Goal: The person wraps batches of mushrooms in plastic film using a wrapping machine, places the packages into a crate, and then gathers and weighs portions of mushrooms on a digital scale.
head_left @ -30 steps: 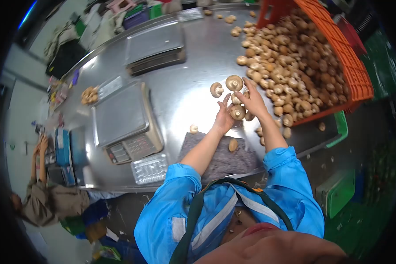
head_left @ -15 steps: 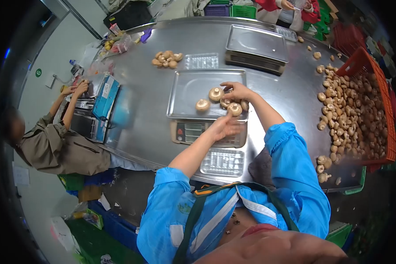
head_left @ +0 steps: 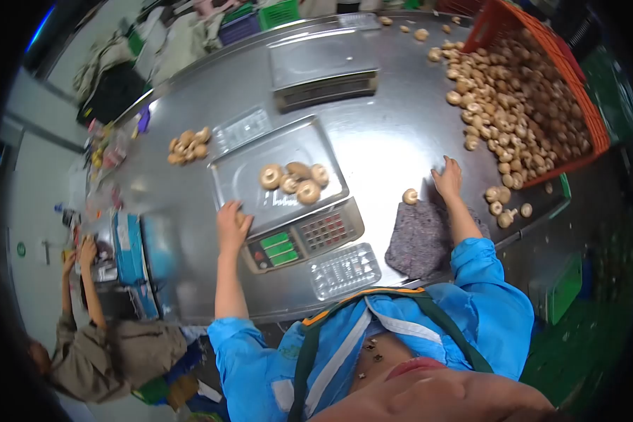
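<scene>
Table (head_left: 390,137), steel, spanning the frame. Orange crate (head_left: 575,79), upper right: filled with mushrooms (head_left: 545,112), more heaped on the table along its left. Near scale (head_left: 240,186), centre, display lit green; pan carrying five mushrooms (head_left: 308,191). Far scale (head_left: 320,60), upper centre. Grey cloth (head_left: 416,243), right of centre. Clear plastic trays: one below the near scale (head_left: 344,272), one above it (head_left: 240,130). Left hand (head_left: 233,225), left of centre: open, fingers loosely extended, grasping nothing, at the pan's lower-left corner, contact uncertain; the five mushrooms sit apart, to its upper right. Right hand (head_left: 449,180), right of centre: open, fingers slightly spread, holding nothing, above the cloth. Single mushroom (head_left: 410,196), at the cloth's upper edge, lower left of the right hand.
</scene>
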`<state>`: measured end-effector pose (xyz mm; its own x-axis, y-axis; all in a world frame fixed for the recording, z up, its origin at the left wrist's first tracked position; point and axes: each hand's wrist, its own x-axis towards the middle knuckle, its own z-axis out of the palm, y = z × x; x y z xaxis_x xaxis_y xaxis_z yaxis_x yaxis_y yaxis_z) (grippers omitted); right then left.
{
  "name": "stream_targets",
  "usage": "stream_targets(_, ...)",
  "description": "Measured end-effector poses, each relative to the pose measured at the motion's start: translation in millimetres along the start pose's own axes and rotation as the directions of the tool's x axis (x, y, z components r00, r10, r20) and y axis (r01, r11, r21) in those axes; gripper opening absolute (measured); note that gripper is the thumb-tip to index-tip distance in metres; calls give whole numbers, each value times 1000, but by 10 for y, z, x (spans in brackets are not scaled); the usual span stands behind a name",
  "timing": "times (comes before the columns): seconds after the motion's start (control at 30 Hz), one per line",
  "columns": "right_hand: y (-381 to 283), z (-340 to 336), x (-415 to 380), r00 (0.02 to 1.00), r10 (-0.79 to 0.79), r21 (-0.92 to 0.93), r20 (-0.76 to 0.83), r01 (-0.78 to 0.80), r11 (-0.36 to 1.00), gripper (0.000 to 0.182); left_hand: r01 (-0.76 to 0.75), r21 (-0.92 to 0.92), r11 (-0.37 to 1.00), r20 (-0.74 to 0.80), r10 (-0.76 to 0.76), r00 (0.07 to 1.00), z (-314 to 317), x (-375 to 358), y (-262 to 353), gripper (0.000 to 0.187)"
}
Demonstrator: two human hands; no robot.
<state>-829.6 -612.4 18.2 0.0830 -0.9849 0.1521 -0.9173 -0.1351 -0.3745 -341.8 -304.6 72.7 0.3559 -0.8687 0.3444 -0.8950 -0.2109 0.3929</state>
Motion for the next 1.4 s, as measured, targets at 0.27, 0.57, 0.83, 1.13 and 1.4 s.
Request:
stream_targets(0.27,957,-132,1138,936,165,-3,-310,-174,985,70,81,-284,956,126,-46,991,173,535,714,84)
stream_targets(0.57,1377,508,1658,892,314,131,-324,-286,949,53,154,-406,901,117,-115,986,529,677,495,71)
stream_targets(0.83,-859,78,256,958,-284,954,-33,115,277,39,278,-548,789,174,-218,960,539,521,550,50)
stream_targets(1.13,-2961,-160,-1030,451,-892,414,-11,815,407,39,263,-814,518,93,-330,939,691,374,482,51)
stream_targets(1.4,-3189,-411,-791,784,-600,600,-161,560,571,43,45,-519,853,-193,-168,967,429,308,677,70)
